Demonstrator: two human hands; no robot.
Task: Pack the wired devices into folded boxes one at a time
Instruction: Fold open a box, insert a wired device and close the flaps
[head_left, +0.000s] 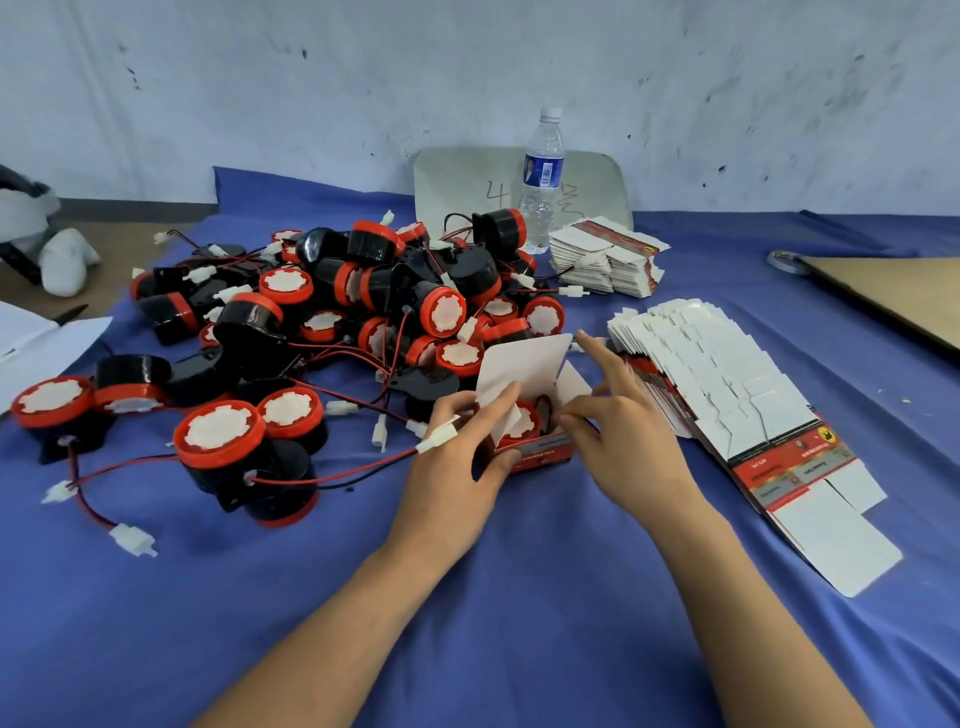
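Note:
A small red and white folded box (537, 453) stands on the blue cloth at the centre, its white top flap (524, 364) raised. Inside it sits a black and red round wired device (524, 420). My left hand (457, 457) grips the box's left side, fingers on a side flap, and a white connector on a red and black wire lies across its knuckles. My right hand (618, 421) holds the box's right side, index finger stretched up by the raised flap. A heap of several wired devices (363, 301) fills the cloth to the left and behind.
A fanned row of flat unfolded boxes (743, 415) lies to the right, and another stack (605, 257) sits behind by a water bottle (543, 176). A brown board (893, 291) is at the far right. Papers and a pen (41, 332) rest at the left edge.

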